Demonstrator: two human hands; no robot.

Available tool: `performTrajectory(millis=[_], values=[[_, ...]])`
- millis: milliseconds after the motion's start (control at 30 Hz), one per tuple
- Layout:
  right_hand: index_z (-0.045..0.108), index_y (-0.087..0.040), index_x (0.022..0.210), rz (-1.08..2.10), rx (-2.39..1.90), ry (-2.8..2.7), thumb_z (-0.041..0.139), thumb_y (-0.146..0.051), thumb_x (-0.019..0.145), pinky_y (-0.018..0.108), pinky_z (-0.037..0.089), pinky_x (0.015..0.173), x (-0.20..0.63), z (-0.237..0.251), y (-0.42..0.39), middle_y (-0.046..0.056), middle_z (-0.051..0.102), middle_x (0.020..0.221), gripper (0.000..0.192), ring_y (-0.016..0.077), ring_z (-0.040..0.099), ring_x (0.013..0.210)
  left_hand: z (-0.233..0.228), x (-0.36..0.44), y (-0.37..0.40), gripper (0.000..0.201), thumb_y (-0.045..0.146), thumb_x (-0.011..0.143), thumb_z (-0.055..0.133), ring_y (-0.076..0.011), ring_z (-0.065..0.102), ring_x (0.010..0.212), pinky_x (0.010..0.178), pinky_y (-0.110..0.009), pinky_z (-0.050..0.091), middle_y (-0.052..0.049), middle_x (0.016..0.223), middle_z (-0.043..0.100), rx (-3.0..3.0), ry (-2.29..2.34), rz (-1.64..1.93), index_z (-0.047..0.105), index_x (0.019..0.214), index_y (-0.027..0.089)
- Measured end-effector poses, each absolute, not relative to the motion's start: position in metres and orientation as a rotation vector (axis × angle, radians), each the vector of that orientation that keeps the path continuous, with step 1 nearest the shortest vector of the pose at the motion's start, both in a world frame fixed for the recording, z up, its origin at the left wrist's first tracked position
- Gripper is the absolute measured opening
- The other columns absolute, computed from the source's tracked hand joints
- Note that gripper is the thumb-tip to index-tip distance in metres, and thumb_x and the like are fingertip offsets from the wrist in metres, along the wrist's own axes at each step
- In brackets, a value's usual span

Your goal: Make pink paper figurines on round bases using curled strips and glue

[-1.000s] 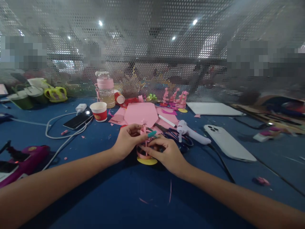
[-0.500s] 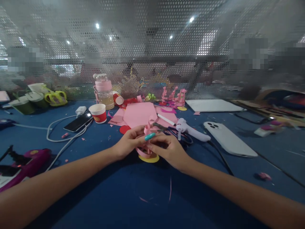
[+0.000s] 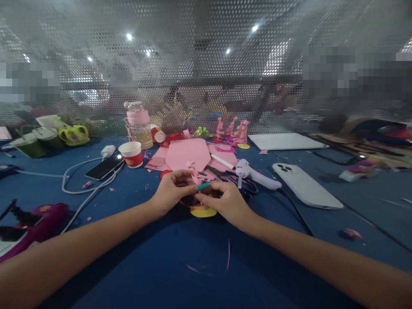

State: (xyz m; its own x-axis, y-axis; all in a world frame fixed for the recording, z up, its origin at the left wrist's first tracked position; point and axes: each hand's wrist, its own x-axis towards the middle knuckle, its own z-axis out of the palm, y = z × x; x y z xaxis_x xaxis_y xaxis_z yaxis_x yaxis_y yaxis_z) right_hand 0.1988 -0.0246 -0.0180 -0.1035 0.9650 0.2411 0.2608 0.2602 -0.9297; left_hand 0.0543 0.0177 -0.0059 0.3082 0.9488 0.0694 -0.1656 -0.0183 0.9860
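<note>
Above the table, my left hand [image 3: 170,193] and my right hand [image 3: 231,202] meet with fingers closed on a small pink paper craft [image 3: 193,171]. Its curled top pokes up between them, leaning left. My left thumb, with a long teal nail, presses near its middle, and my right thumb and finger pinch lower down. Most of its body is hidden by my fingers. Under it shows a yellow paper disc [image 3: 204,212]. Just beyond lie scissors [image 3: 216,170], partly covered, and a white glue gun [image 3: 259,177] to the right.
Pink paper sheets [image 3: 186,152] lie ahead, with several similar pink paper models [image 3: 242,131] behind. A paper cup [image 3: 131,154], bottle [image 3: 139,124] and black phone [image 3: 104,166] stand or lie left. A white phone [image 3: 307,186] is right; a purple power strip [image 3: 41,219] sits near left.
The pink craft has tipped to the left in my fingers, and its lower pink band is less visible. My hands stay together on it. The whole view has shifted slightly.
</note>
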Motion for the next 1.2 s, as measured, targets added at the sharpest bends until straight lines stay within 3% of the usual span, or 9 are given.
performTrajectory(millis=[133,333,467,567,800,1000,1200], values=[[0.06,-0.016,0.064,0.792,-1.186,-1.728,0.055,-0.032,0.071,0.028,0.04,0.052,0.203,-0.014,-0.023,0.003,0.059,0.06,0.018,0.0128,0.05,0.054,-0.007,0.053,0.02,0.033,0.01,0.049,0.073,-0.0086,0.059,0.056,0.06,-0.022,0.047,0.002,0.06,0.064,1.225,0.8,1.058,0.058,0.078,0.011],[0.063,-0.019,0.072,0.392,-1.184,-2.06,0.063,-0.039,0.069,0.037,0.037,0.075,0.213,-0.005,-0.019,0.005,0.058,0.076,0.02,0.02,0.048,0.08,-0.01,0.053,0.026,0.035,0.013,0.05,0.073,-0.0076,0.057,0.052,0.055,-0.021,0.045,0.004,0.057,0.062,1.15,0.794,1.112,0.055,0.079,0.012],[0.062,-0.018,0.07,0.434,-1.235,-2.046,0.06,-0.049,0.069,0.038,0.037,0.077,0.215,-0.007,-0.016,0.005,0.056,0.08,0.03,0.0212,0.047,0.084,-0.011,0.054,0.026,0.031,0.012,0.047,0.074,-0.0053,0.055,0.052,0.057,-0.019,0.045,0.006,0.055,0.059,1.155,0.78,1.138,0.055,0.073,0.012],[0.06,-0.019,0.079,0.472,-1.268,-2.085,0.061,-0.051,0.066,0.038,0.038,0.078,0.215,-0.007,-0.016,0.006,0.055,0.086,0.035,0.0221,0.047,0.087,-0.011,0.054,0.025,0.031,0.011,0.047,0.073,-0.005,0.054,0.055,0.06,-0.019,0.044,0.006,0.057,0.059,1.194,0.799,1.143,0.057,0.073,0.012],[0.055,-0.017,0.097,0.609,-1.148,-2.253,0.052,-0.048,0.076,0.037,0.04,0.08,0.222,-0.009,-0.011,0.008,0.054,0.094,0.037,0.0206,0.049,0.09,-0.01,0.055,0.022,0.032,0.011,0.046,0.074,-0.0063,0.054,0.058,0.064,-0.021,0.045,0.005,0.059,0.058,1.29,0.808,1.101,0.06,0.075,0.012],[0.061,-0.018,0.076,0.392,-1.031,-2.328,0.058,-0.037,0.075,0.04,0.038,0.084,0.226,-0.017,-0.003,0.007,0.055,0.094,0.019,0.0222,0.047,0.095,-0.011,0.055,0.02,0.029,0.018,0.049,0.075,-0.0104,0.059,0.068,0.071,-0.024,0.048,0.001,0.071,0.063,1.419,0.669,0.965,0.06,0.073,0.013],[0.061,-0.016,0.07,0.393,-0.908,-2.247,0.061,-0.041,0.071,0.032,0.042,0.068,0.227,-0.018,-0.004,0.004,0.053,0.076,0.025,0.0172,0.048,0.077,-0.011,0.054,0.019,0.023,0.017,0.054,0.073,-0.0094,0.057,0.065,0.066,-0.023,0.046,0.001,0.067,0.06,1.49,0.661,0.937,0.056,0.069,0.012]])
